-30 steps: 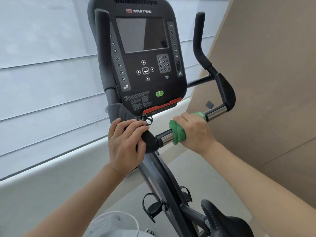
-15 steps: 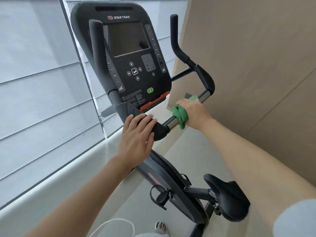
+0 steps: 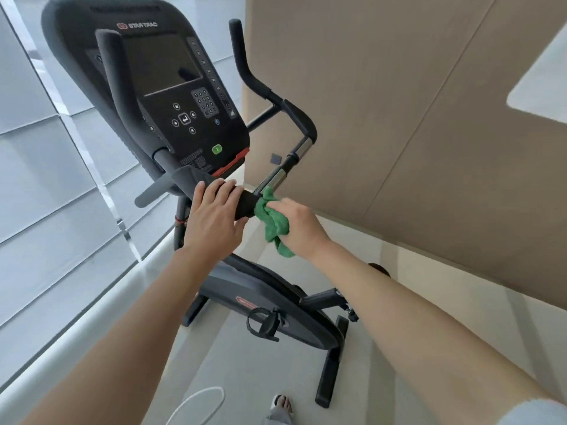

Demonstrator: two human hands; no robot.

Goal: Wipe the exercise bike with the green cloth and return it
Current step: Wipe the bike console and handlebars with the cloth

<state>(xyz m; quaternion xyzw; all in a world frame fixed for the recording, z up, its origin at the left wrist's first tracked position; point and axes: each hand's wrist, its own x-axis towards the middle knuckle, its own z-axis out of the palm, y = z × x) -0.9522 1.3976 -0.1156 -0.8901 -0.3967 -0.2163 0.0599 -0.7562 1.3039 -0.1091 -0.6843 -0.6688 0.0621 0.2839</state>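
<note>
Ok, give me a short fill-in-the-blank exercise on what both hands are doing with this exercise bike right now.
1. The right hand holds a cloth coloured ____.
2. The left hand rests on the padded handlebar with ____ fingers.
3. The button low on the console is ____.

Missing words: green; straight; green

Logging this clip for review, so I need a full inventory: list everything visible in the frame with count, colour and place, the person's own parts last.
Upright exercise bike: one, black, centre, on the pale floor.
Console with dark screen: one, black, upper left, on the bike.
Start button: one, green, lower console edge.
Handlebar with chrome sections: one, black and silver, right of the console.
Pedal with strap: one, black, low on the bike.
Crumpled green cloth: one, against the handlebar.
Window blinds: white, left.
Wall panels: tan, right.
Sandalled foot: one, bottom centre.
Left hand: rests on the black grip.
Right hand: holds the cloth.
</note>
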